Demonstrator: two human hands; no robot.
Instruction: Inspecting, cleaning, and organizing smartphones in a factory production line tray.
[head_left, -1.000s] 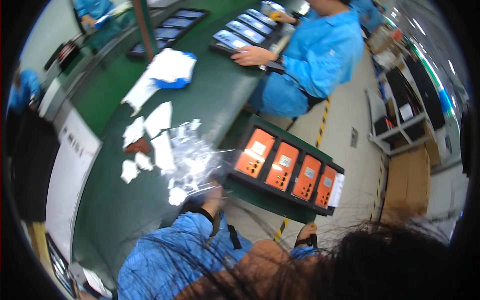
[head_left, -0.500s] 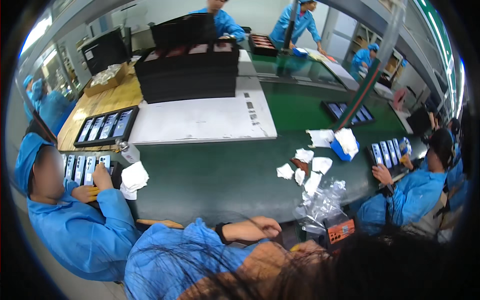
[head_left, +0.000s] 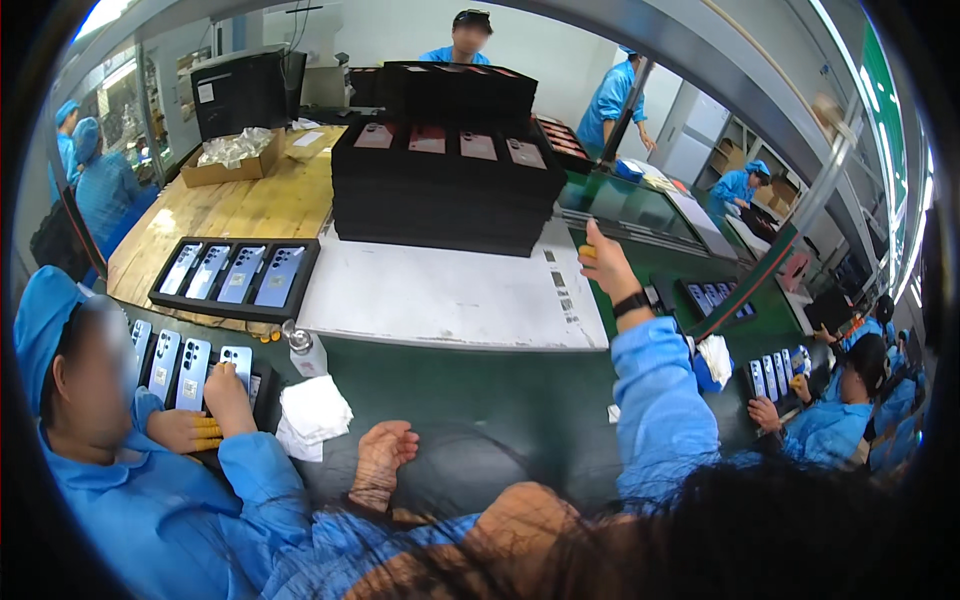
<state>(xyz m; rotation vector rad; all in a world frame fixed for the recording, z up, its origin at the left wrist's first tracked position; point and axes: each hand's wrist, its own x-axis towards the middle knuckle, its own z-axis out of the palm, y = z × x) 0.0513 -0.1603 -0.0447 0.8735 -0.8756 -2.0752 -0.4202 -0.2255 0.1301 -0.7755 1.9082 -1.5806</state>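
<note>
My right hand [head_left: 607, 262] is stretched out over the far side of the bench, thumb raised, with yellow finger covers and nothing visible in it. A tall stack of black trays [head_left: 440, 205] stands just left of it on a white board [head_left: 450, 300]; pinkish phones lie in its top tray. Nearer to me, my left hand [head_left: 383, 455] hovers above the green bench top [head_left: 500, 400], its fingers loosely bent and holding nothing. White cloths [head_left: 312, 412] lie to its left, beside a small clear bottle [head_left: 307, 352].
A black tray [head_left: 233, 306] of blue phones sits at left near a carton [head_left: 235, 165] of clear plastic. One co-worker [head_left: 150, 470] handles phones close on my left; another [head_left: 835, 420] works at right. A slanted post [head_left: 745, 285] rises by a blue container [head_left: 712, 365].
My right hand has gone from low near the bench's front edge to far out beside the tray stack. My left hand has shifted left. The view has turned, bringing the stack nearer.
</note>
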